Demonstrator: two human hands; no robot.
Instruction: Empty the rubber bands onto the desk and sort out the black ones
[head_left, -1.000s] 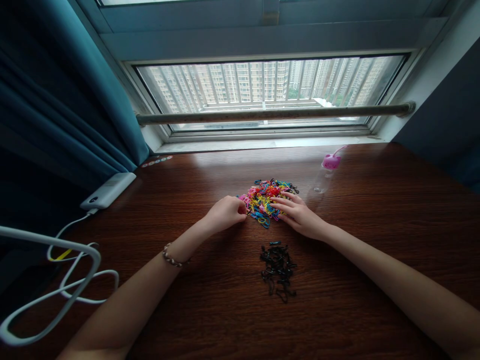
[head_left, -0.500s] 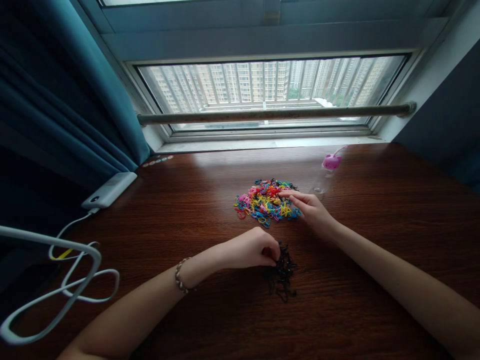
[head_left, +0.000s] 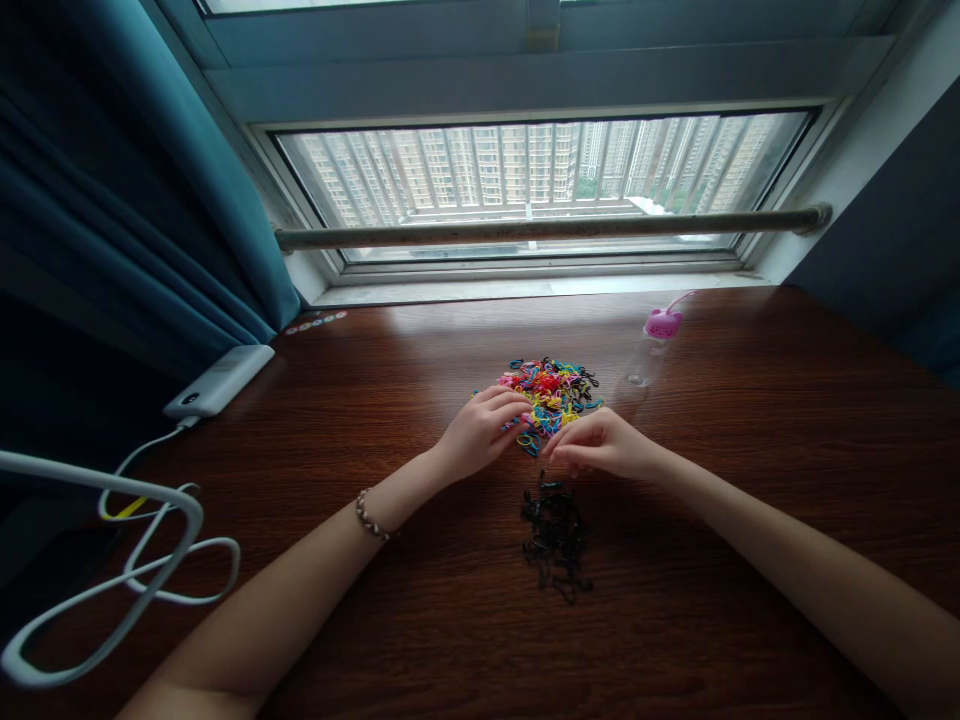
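Observation:
A heap of small coloured rubber bands (head_left: 553,390) lies on the dark wooden table (head_left: 750,420). Nearer to me sits a smaller heap of black bands (head_left: 555,535). My left hand (head_left: 480,432) rests on the left edge of the coloured heap, fingers stretched out over it. My right hand (head_left: 596,447) hovers between the two heaps with fingers pinched together; what they hold is too small to name. A beaded bracelet (head_left: 371,516) circles my left wrist.
A clear bottle with a pink cap (head_left: 654,345) lies behind the coloured heap to the right. At the far left sit a white power bank (head_left: 217,380) and looping white cables (head_left: 142,560). A teal curtain (head_left: 112,200) hangs left; a window and rail (head_left: 555,228) run along the back.
My left hand went down to the black heap and is now back on the coloured heap. My right hand drew back from the coloured heap toward the black one, fingers pinched.

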